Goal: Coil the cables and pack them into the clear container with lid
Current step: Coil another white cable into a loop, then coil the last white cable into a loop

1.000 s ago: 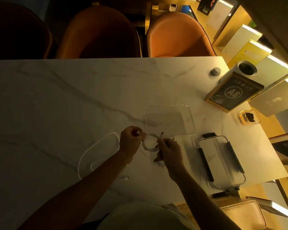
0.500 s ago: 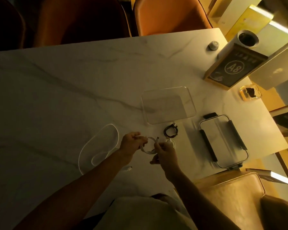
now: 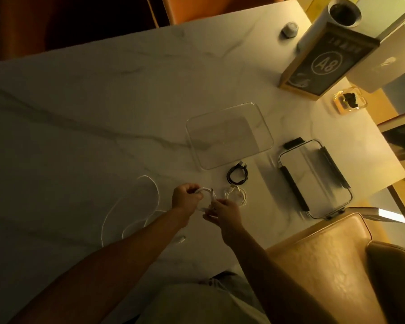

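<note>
My left hand (image 3: pixel 186 196) and my right hand (image 3: pixel 225 212) hold a small white cable coil (image 3: pixel 206 195) between them, just above the marble table (image 3: pixel 80 113). The left pinches its upper left side, the right grips its lower end. A coiled black cable (image 3: pixel 237 175) and a pale coiled cable (image 3: pixel 235 196) lie on the table just right of my hands. A long loose white cable (image 3: pixel 136 206) sprawls to the left, partly hidden by my left forearm. The clear container (image 3: pixel 229 134) stands beyond the coils. Its lid (image 3: pixel 313 178) with dark clips lies to the right.
A sign marked A8 (image 3: pixel 323 61), a cylinder cup (image 3: pixel 337 17), a small round knob (image 3: pixel 290 29) and a glass ashtray (image 3: pixel 348 101) sit at the far right. A tan leather chair (image 3: pixel 337 265) stands by the near right table edge. Orange chairs (image 3: pixel 208 8) line the far side.
The view has tilted down and left. The black and pale coils came into view beside my hands. Both hands stay on the white coil and have barely shifted.
</note>
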